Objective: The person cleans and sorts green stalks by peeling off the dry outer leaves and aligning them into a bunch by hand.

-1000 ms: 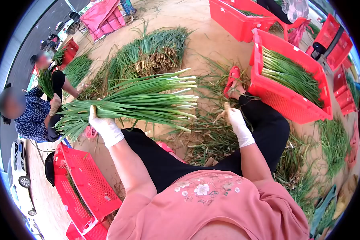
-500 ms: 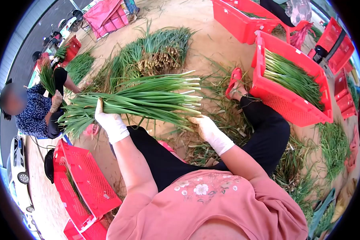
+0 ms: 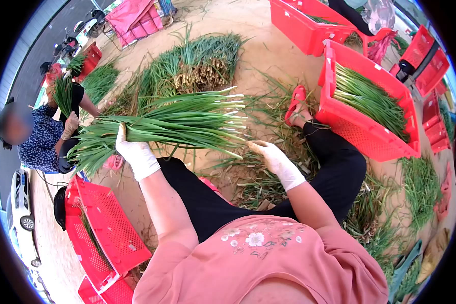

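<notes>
My left hand [image 3: 135,153], in a white glove, grips a thick bundle of green onions [image 3: 177,121] around its middle and holds it level above my lap, white stalk ends pointing right. My right hand [image 3: 271,157], also gloved, hovers just below and right of the white ends with its fingers spread and nothing in it. Loose trimmings [image 3: 268,175] lie on the ground beneath it.
A red crate [image 3: 368,133] full of green onions stands to the right by my foot. An untrimmed heap [image 3: 197,66] lies ahead. An empty red crate [image 3: 106,228] sits at my left. A seated person [image 3: 40,139] handles onions at far left.
My right hand came from the ground near my knee to the bundle's white ends, then drew slightly back. The bundle has stayed level in my left hand.
</notes>
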`<action>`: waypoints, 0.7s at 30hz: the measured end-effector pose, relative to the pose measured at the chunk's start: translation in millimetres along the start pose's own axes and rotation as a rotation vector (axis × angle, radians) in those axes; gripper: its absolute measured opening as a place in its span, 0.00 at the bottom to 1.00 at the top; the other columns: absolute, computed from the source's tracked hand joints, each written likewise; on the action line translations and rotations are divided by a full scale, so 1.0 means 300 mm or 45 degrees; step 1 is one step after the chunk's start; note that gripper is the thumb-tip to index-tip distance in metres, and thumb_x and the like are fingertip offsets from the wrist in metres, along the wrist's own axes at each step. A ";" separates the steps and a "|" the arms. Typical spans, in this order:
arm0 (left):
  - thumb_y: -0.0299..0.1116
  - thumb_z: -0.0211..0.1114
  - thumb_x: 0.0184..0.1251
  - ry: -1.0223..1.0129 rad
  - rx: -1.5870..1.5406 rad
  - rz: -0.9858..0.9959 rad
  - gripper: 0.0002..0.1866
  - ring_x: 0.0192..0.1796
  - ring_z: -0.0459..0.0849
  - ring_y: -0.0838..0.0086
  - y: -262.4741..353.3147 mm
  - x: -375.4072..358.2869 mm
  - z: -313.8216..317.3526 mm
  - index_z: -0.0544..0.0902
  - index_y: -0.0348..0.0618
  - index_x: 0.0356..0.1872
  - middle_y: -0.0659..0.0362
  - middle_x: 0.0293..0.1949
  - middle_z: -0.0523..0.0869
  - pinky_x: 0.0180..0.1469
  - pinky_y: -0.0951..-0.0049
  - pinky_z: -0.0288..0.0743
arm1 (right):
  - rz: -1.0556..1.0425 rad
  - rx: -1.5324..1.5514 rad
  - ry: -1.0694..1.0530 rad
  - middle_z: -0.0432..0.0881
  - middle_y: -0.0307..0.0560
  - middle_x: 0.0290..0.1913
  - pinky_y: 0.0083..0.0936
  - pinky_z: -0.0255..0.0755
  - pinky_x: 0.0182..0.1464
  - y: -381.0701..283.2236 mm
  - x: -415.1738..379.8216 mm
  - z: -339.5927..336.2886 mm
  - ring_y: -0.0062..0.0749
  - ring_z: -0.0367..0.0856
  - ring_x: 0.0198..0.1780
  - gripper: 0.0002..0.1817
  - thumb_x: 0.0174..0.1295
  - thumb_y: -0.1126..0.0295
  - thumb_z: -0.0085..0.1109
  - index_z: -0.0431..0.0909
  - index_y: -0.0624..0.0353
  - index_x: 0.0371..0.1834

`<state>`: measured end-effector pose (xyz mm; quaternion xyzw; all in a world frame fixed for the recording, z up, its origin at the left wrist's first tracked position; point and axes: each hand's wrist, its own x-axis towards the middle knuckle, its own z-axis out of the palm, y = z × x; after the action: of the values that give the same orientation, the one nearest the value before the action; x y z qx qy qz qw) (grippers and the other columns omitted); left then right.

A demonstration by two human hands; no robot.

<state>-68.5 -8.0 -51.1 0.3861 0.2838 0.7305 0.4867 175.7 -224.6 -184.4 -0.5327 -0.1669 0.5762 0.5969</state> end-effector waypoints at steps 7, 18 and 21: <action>0.33 0.55 0.63 0.011 -0.187 -0.217 0.13 0.40 0.79 0.66 0.011 -0.007 0.017 0.75 0.35 0.43 0.53 0.39 0.79 0.45 0.62 0.76 | 0.046 0.612 -0.590 0.69 0.42 0.60 0.31 0.63 0.58 -0.049 -0.006 0.133 0.33 0.69 0.58 0.28 0.58 0.62 0.57 0.64 0.58 0.61; 0.24 0.52 0.65 0.053 -0.203 -0.285 0.10 0.38 0.79 0.69 0.002 -0.013 0.043 0.75 0.31 0.43 0.53 0.40 0.79 0.43 0.69 0.78 | -0.112 0.001 0.108 0.78 0.43 0.38 0.20 0.70 0.38 0.053 0.013 -0.049 0.25 0.74 0.34 0.15 0.54 0.70 0.61 0.75 0.67 0.42; 0.23 0.51 0.64 -0.008 -0.162 -0.130 0.10 0.39 0.79 0.69 -0.033 0.029 -0.021 0.74 0.30 0.44 0.52 0.42 0.78 0.44 0.68 0.78 | -0.217 -0.791 0.781 0.82 0.49 0.30 0.23 0.71 0.38 0.167 0.073 -0.338 0.30 0.78 0.32 0.11 0.46 0.71 0.63 0.81 0.60 0.35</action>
<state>-70.9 3.5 -59.9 0.3417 0.2547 0.7200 0.5477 238.6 -262.1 -273.3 -0.8174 -0.1908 0.2627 0.4758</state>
